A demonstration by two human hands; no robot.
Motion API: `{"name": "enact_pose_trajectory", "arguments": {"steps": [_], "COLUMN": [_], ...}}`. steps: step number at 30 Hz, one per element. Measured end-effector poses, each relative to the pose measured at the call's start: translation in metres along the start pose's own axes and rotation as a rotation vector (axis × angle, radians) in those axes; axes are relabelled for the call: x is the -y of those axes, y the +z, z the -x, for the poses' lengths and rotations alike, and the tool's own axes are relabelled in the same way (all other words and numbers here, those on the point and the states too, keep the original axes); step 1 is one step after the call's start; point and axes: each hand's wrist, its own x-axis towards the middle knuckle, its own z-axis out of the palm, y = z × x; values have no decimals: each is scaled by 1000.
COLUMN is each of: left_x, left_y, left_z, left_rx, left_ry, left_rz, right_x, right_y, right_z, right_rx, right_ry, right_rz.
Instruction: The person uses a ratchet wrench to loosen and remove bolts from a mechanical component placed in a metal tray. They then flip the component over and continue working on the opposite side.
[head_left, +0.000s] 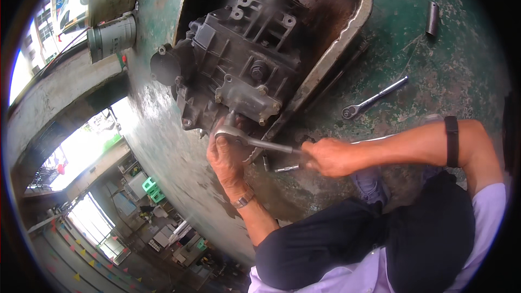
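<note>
A dark, greasy gearbox (239, 59) lies tilted in a metal tray (364, 0). Bolted to its near side is a small cover plate (247, 99) with several bolt heads. A large ratchet wrench (266, 144) reaches from a bolt at the plate's lower left edge out to the right. My right hand (330, 157) is closed round the end of its handle. With thumb and fingers, my left hand (227, 161) grips the ratchet's head, close against the casing. The left fingertips are partly hidden behind the head and socket.
On the green, worn floor to the right lie a smaller ratchet (374, 97) and a long socket (432, 19). A short chrome tool (286, 169) lies between my hands. Buckets (112, 38) stand at the far left. A cluttered workbench area with a green stool (153, 189) is at lower left.
</note>
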Motion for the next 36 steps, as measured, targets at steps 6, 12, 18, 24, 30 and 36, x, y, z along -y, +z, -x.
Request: {"name": "enact_pose_trajectory", "arguments": {"steps": [6, 12, 18, 24, 30, 36], "left_x": [2, 14, 6, -6, 7, 7], "left_y": [-2, 16, 7, -11, -16, -8], "left_z": [-1, 2, 5, -4, -1, 5], "left_rx": [-40, -75, -45, -76, -139, -77], "left_ry": [-6, 117, 59, -38, 56, 49], "left_rz": [63, 180, 144, -84, -75, 87], "right_x": [22, 107, 39, 0, 37, 93], "right_y": [-76, -173, -120, 6, -104, -175], "right_z": [15, 6, 14, -3, 11, -22], "right_rx": [43, -611, -497, 35, -243, -680], "right_ry": [13, -485, -172, -138, -58, -548], "right_rz": [200, 803, 806, -55, 369, 901]}}
